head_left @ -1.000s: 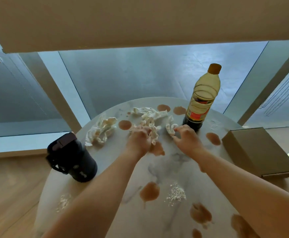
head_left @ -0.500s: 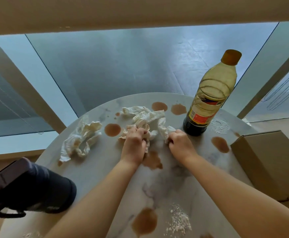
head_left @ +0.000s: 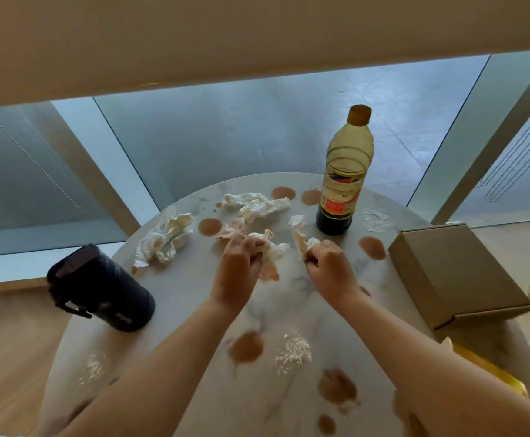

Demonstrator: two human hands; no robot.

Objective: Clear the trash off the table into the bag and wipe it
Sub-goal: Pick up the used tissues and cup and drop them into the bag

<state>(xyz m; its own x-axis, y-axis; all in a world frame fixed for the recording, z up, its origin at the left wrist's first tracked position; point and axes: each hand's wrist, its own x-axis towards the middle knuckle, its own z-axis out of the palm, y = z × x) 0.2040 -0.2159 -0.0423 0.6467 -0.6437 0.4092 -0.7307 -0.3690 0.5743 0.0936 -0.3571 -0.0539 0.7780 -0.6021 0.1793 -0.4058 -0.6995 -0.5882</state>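
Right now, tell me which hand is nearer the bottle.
Right. The right hand, gripping a tissue, sits just in front of the bottle; the left hand is farther off, to its left.

Head camera looks steeply down onto table (head_left: 289, 310).

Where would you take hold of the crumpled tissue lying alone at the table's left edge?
Pinch the crumpled tissue from above at its raised middle folds; they stand up off the table, while its edges lie flat. The mug crowds its near-left side.
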